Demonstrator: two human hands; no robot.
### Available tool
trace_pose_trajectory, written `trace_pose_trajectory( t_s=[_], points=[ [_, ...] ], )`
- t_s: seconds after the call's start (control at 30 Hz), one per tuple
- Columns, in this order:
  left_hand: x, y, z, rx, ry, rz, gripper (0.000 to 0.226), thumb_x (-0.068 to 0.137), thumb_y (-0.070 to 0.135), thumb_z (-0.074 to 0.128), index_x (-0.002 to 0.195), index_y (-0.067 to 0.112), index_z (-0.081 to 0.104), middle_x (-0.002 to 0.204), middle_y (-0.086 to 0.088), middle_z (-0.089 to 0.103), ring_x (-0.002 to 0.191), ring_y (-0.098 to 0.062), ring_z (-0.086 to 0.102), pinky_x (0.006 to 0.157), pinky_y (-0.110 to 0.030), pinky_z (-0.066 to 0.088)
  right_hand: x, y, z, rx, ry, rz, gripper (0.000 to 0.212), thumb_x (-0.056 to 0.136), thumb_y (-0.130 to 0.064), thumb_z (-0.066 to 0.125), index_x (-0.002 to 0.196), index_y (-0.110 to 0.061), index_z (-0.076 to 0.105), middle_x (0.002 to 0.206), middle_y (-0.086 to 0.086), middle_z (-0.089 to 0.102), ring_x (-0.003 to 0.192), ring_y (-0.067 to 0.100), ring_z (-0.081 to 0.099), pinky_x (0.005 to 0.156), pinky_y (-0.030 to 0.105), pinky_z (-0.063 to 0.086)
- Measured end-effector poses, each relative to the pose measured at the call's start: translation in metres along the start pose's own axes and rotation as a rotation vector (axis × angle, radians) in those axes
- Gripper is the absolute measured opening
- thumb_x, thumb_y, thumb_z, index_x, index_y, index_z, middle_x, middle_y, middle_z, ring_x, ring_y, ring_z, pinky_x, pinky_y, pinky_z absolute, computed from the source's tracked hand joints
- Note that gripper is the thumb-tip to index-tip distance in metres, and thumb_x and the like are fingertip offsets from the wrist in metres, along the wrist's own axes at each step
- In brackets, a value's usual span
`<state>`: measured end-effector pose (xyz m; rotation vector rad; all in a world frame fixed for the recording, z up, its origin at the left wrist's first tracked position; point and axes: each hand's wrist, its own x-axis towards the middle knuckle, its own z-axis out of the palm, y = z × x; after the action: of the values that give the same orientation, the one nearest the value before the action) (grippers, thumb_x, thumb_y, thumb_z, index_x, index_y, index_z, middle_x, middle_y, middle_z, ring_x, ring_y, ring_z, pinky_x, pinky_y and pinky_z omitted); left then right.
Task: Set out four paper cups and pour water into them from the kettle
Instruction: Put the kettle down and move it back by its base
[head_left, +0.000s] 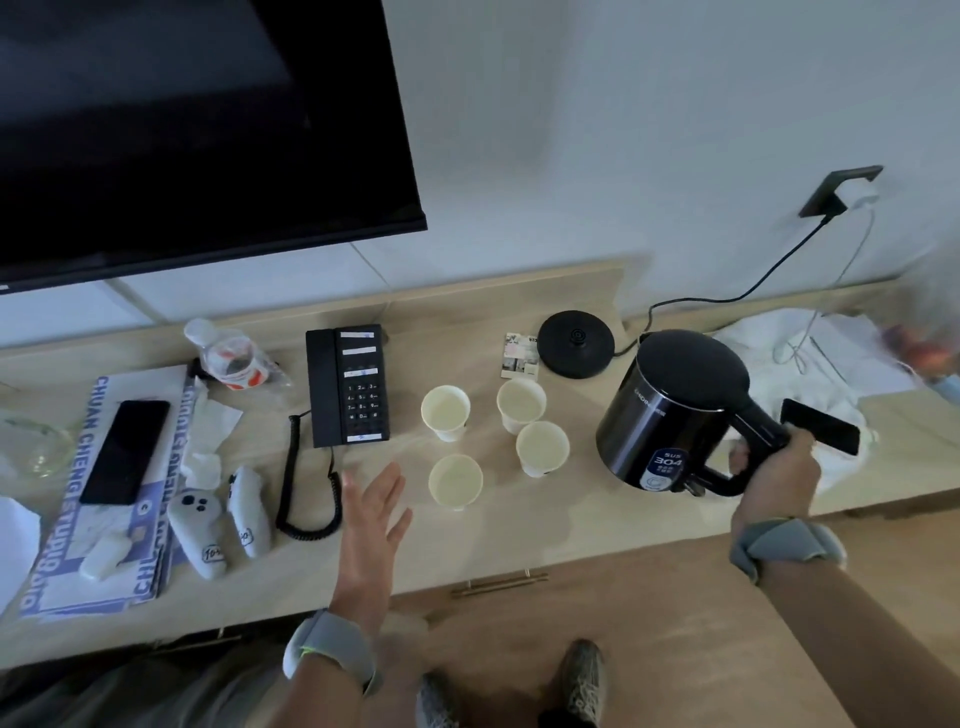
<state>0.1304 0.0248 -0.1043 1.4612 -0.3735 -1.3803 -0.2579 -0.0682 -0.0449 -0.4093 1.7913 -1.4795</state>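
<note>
The right hand (774, 467) is gripping the black kettle (670, 410) by its rigid handle, right of four upright paper cups (445, 410) on the counter (571, 525). The kettle is probably heavy, the cups light and tippable. The left hand (371, 514) is hovering nearby, fingers spread.

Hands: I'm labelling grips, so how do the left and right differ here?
The left hand is open with fingers spread and holds nothing; the right hand grips the kettle by its handle. The left hand is left of the paper cups; the right hand is to their right. Both wrists wear grey bands.
</note>
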Motion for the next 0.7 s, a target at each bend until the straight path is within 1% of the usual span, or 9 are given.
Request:
trace_pose_trajectory(
  t_s=[0.07, 0.13, 0.23, 0.33, 0.4, 0.5, 0.57, 0.63, 0.7],
  points=[
    [-0.006, -0.001, 0.001, -0.014, 0.018, -0.013, 0.083, 0.101, 0.075, 0.022, 0.152, 0.017, 0.053, 0.152, 0.006, 0.060, 0.140, -0.003, 0.053, 0.124, -0.042, 0.035, 0.005, 0.009, -0.001, -0.010, -0.027, 0.023, 0.049, 0.092, -0.041, 0.036, 0.050, -0.020, 0.048, 0.040, -0.001, 0.050, 0.046, 0.021, 0.040, 0.060, 0.038, 0.033],
    [-0.013, 0.000, 0.002, -0.007, 0.027, -0.010, 0.085, 0.101, 0.075, 0.022, 0.154, 0.016, 0.052, 0.153, 0.005, 0.059, 0.141, -0.005, 0.052, 0.124, -0.042, 0.035, 0.009, 0.014, 0.000, -0.025, -0.045, 0.035, 0.047, 0.092, -0.041, 0.035, 0.052, -0.018, 0.047, 0.041, -0.002, 0.049, 0.046, 0.020, 0.041, 0.059, 0.037, 0.033],
    [-0.024, 0.002, 0.007, 0.011, 0.040, -0.001, 0.084, 0.101, 0.075, 0.021, 0.154, 0.017, 0.052, 0.152, 0.007, 0.060, 0.143, -0.006, 0.052, 0.125, -0.043, 0.034, 0.009, 0.017, 0.000, -0.021, -0.057, 0.048, 0.042, 0.091, -0.040, 0.035, 0.058, -0.015, 0.045, 0.039, -0.002, 0.050, 0.041, 0.014, 0.041, 0.048, 0.027, 0.037],
    [-0.028, 0.002, 0.011, 0.041, 0.059, 0.023, 0.081, 0.103, 0.073, 0.021, 0.153, 0.018, 0.052, 0.151, 0.007, 0.061, 0.141, -0.005, 0.054, 0.124, -0.043, 0.037, 0.007, 0.021, -0.001, -0.030, -0.054, 0.050, 0.043, 0.095, -0.036, 0.033, 0.059, -0.014, 0.044, 0.037, -0.004, 0.049, 0.037, 0.010, 0.039, 0.040, 0.020, 0.034],
    [-0.031, 0.003, 0.016, 0.073, 0.061, 0.046, 0.078, 0.104, 0.071, 0.021, 0.153, 0.019, 0.053, 0.151, 0.008, 0.061, 0.140, -0.004, 0.055, 0.122, -0.042, 0.039, 0.006, 0.024, -0.001, -0.051, -0.057, 0.063, 0.044, 0.095, -0.035, 0.034, 0.059, -0.014, 0.044, 0.037, -0.003, 0.049, 0.037, 0.010, 0.038, 0.043, 0.024, 0.034],
    [-0.036, 0.008, 0.021, 0.105, 0.056, 0.059, 0.075, 0.106, 0.067, 0.021, 0.155, 0.018, 0.050, 0.153, 0.007, 0.059, 0.141, -0.005, 0.054, 0.120, -0.038, 0.040, 0.002, 0.029, -0.002, -0.061, -0.075, 0.075, 0.039, 0.092, -0.035, 0.035, 0.059, -0.015, 0.045, 0.039, -0.004, 0.050, 0.038, 0.011, 0.038, 0.052, 0.032, 0.031],
    [-0.040, 0.012, 0.025, 0.123, 0.043, 0.083, 0.074, 0.105, 0.066, 0.024, 0.156, 0.018, 0.048, 0.154, 0.007, 0.058, 0.144, -0.007, 0.052, 0.118, -0.036, 0.040, 0.000, 0.031, -0.002, -0.072, -0.099, 0.069, 0.037, 0.090, -0.034, 0.036, 0.059, -0.016, 0.044, 0.040, -0.004, 0.049, 0.039, 0.012, 0.038, 0.055, 0.034, 0.030],
    [-0.045, 0.015, 0.029, 0.163, 0.037, 0.124, 0.075, 0.101, 0.067, 0.029, 0.155, 0.018, 0.049, 0.154, 0.007, 0.058, 0.145, -0.008, 0.051, 0.123, -0.041, 0.038, -0.004, 0.034, -0.003, -0.077, -0.128, 0.072, 0.036, 0.090, -0.033, 0.036, 0.059, -0.017, 0.042, 0.042, -0.005, 0.047, 0.044, 0.016, 0.038, 0.056, 0.035, 0.029],
    [-0.051, 0.018, 0.034, 0.240, 0.030, 0.192, 0.071, 0.101, 0.062, 0.033, 0.155, 0.018, 0.050, 0.154, 0.007, 0.057, 0.146, -0.007, 0.049, 0.127, -0.045, 0.033, -0.011, 0.037, -0.005, -0.109, -0.161, 0.058, 0.037, 0.094, -0.030, 0.035, 0.061, -0.015, 0.040, 0.044, -0.005, 0.046, 0.048, 0.018, 0.037, 0.056, 0.035, 0.030]
  ],
)
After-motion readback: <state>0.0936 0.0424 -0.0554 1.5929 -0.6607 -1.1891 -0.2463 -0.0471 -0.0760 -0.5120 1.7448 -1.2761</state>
